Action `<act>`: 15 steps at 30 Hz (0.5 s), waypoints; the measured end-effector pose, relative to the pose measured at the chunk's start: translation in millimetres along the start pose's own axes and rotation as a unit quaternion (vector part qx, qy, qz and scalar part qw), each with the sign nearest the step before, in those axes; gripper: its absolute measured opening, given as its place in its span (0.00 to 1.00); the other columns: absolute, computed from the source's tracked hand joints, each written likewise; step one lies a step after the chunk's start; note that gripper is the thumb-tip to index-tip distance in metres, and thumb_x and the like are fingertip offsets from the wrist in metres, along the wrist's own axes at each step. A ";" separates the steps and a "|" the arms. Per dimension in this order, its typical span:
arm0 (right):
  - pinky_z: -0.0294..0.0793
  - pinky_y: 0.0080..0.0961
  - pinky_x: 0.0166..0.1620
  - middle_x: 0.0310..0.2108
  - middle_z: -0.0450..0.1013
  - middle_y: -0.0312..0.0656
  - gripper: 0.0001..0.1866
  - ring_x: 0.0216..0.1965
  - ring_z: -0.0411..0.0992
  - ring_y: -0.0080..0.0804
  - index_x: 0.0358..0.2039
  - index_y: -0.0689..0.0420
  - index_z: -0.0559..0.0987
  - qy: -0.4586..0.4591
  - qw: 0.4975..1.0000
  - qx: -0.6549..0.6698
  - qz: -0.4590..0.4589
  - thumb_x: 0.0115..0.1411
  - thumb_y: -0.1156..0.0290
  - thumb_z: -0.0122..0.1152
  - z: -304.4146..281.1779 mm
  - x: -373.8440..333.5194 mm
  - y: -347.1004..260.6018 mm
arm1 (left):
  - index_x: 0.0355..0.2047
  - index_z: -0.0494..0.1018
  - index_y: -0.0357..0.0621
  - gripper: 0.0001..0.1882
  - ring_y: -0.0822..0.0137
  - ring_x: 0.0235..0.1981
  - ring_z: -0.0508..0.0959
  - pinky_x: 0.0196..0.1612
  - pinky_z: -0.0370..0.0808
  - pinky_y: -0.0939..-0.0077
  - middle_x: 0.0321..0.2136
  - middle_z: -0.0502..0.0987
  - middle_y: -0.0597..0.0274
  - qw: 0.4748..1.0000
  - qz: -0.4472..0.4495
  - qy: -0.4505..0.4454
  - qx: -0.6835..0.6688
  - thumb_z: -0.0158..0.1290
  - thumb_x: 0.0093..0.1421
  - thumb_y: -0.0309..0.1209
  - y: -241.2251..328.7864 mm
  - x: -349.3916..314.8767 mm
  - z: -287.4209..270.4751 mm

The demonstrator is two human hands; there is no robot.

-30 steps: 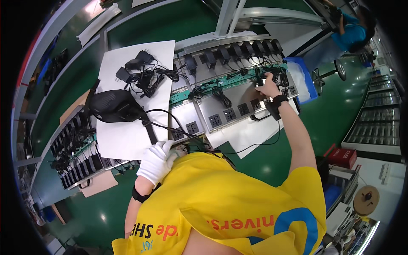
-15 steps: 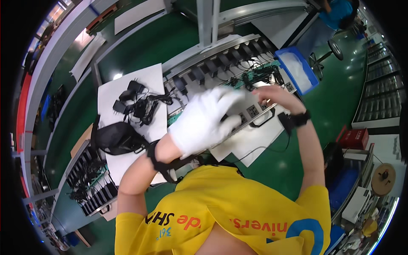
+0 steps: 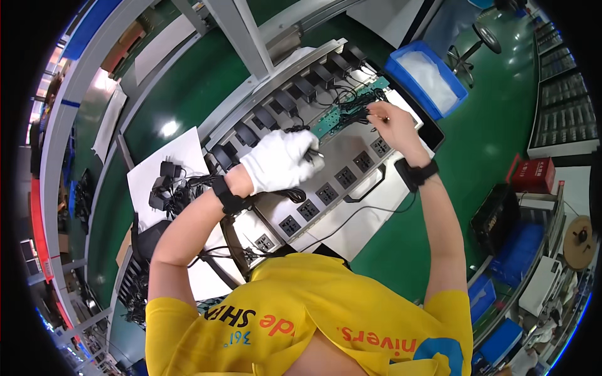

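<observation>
My left hand (image 3: pixel 280 161), in a white glove, is closed around a black cable (image 3: pixel 288 195) whose bundled loop hangs below the palm. A dark tip pokes out by the glove's fingertips. My bare right hand (image 3: pixel 396 127) has its fingers curled at the edge of a tangle of black cables (image 3: pixel 357 106); what lies between the fingertips is too small to make out. Both hands are over a metal test panel (image 3: pixel 301 230) with a row of sockets (image 3: pixel 345 177) along its near side. Black power adapters (image 3: pixel 284 102) stand in a row on its far side, and a green circuit strip (image 3: pixel 326 122) runs between.
A blue bin (image 3: pixel 433 59) with white lining stands past the panel's right end. More black adapters (image 3: pixel 164 185) lie in a heap on a white board at left. A metal post (image 3: pixel 235 31) rises behind the panel. A black handle (image 3: pixel 370 188) sticks out from the near edge.
The view has shifted, showing more of the sockets. My left hand has gone from spread fingers to closed on a cable. My right hand has reached to the cable tangle.
</observation>
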State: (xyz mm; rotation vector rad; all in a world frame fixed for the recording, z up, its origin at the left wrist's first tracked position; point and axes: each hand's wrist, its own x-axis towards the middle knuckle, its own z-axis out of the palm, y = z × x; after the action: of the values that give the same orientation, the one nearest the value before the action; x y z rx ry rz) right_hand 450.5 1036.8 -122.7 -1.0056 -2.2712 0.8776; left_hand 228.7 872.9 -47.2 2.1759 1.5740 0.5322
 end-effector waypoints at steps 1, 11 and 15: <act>0.72 0.29 0.39 0.31 0.74 0.43 0.17 0.35 0.72 0.37 0.37 0.57 0.77 -0.003 0.999 -0.025 -0.043 0.47 0.65 0.65 10.0 5.4 9.6 | 0.32 0.67 0.43 0.09 0.52 0.21 0.74 0.27 0.71 0.65 0.19 0.71 0.53 0.997 -0.032 0.039 -0.060 0.51 0.54 0.33 -6.9 2.6 2.6; 0.67 0.33 0.42 0.33 0.70 0.43 0.14 0.38 0.66 0.42 0.32 0.56 0.77 0.031 0.970 -0.225 -0.090 0.45 0.63 0.65 41.0 17.1 31.7 | 0.36 0.74 0.43 0.09 0.55 0.27 0.70 0.32 0.68 0.66 0.23 0.68 0.54 0.977 -0.157 0.136 0.036 0.51 0.53 0.27 -43.6 -12.0 3.0; 0.67 0.36 0.40 0.30 0.71 0.44 0.12 0.35 0.68 0.42 0.33 0.57 0.76 0.177 0.949 -0.228 -0.130 0.50 0.64 0.62 7.4 43.0 26.2 | 0.38 0.75 0.49 0.12 0.52 0.29 0.74 0.33 0.72 0.62 0.27 0.72 0.53 0.979 -0.168 0.108 0.043 0.52 0.52 0.30 -40.6 -9.2 4.5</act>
State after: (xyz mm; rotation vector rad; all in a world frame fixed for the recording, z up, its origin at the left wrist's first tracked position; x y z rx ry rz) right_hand 431.7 1081.3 -138.8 -0.9244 -2.2584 0.0466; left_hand 195.8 875.3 -73.0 1.9016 2.0638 0.6160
